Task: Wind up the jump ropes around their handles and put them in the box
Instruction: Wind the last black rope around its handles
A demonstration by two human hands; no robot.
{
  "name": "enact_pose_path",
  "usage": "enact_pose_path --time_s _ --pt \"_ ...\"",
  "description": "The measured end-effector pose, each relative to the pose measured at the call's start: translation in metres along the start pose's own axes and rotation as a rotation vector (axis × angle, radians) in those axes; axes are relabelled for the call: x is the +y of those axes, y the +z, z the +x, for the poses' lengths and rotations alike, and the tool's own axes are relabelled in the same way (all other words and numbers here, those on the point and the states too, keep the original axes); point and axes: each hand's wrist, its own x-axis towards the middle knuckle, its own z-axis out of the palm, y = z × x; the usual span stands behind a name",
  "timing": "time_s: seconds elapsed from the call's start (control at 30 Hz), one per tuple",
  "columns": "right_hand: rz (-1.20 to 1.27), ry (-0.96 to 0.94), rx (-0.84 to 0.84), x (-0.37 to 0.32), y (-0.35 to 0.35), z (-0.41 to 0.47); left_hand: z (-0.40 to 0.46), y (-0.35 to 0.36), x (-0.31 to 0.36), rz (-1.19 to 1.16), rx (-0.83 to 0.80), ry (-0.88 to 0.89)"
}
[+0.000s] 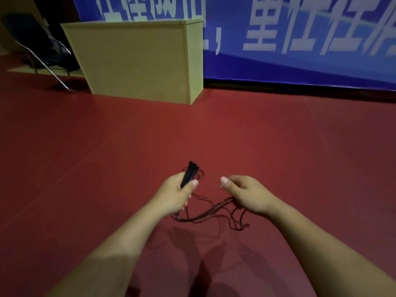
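My left hand (179,190) grips the black jump rope handles (189,173), which point up and away from me. The thin dark rope (205,217) hangs in several loose loops between my two hands, above the red floor. My right hand (246,192) holds a bunch of those loops under its curled fingers, thumb stretched toward the left hand. A tall yellow wooden box (137,61) stands on the floor well ahead, at the upper left; its inside is hidden from here.
A blue banner with white characters (300,39) lines the wall behind and to the right of the box. A dark metal-framed chair (40,50) stands left of the box. Red floor (278,136) stretches between me and the box.
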Motion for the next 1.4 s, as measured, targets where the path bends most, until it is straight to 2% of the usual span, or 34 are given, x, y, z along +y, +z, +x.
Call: enact_pose_path --time_s 0.1,0.17,0.23,0.33,0.5,0.63,0.77,0.87,0.97,1.17,1.33,1.4 --pt "-0.007 -0.078 0.049 0.0 0.007 0.0 -0.004 0.015 0.001 0.054 -0.294 -0.007" --pt "-0.045 -0.15 0.066 -0.002 0.017 -0.002 -0.006 0.021 0.002 0.113 -0.411 0.002" --pt "-0.071 -0.207 0.131 -0.005 0.023 -0.001 -0.007 0.022 0.004 0.093 -0.455 0.011" --pt "-0.031 -0.194 0.225 -0.01 0.024 0.005 -0.006 0.017 0.007 -0.063 -0.447 0.002" --pt "0.027 -0.145 0.247 -0.006 0.021 0.008 -0.007 0.011 0.002 -0.348 -0.527 -0.154" --pt "0.054 -0.131 0.197 -0.002 0.019 0.01 -0.009 0.011 -0.001 -0.261 -0.499 -0.131" --pt "0.051 -0.038 0.146 0.006 0.002 0.01 -0.01 0.006 0.0 -0.257 -0.445 -0.171" --pt "0.058 -0.02 0.0 0.015 -0.014 0.006 -0.008 -0.004 -0.002 -0.211 -0.353 -0.19" --pt "0.111 -0.001 -0.134 0.019 -0.026 0.004 -0.006 -0.011 -0.004 -0.171 -0.35 -0.175" --pt "-0.11 -0.017 -0.162 0.02 -0.038 0.009 0.003 -0.013 -0.006 -0.037 -0.342 -0.145" --pt "0.09 0.009 -0.265 0.023 -0.029 0.01 0.007 -0.02 -0.012 0.124 -0.311 -0.15" --pt "0.184 0.01 -0.256 0.026 -0.024 0.009 0.007 -0.019 -0.012 0.125 -0.304 -0.155"
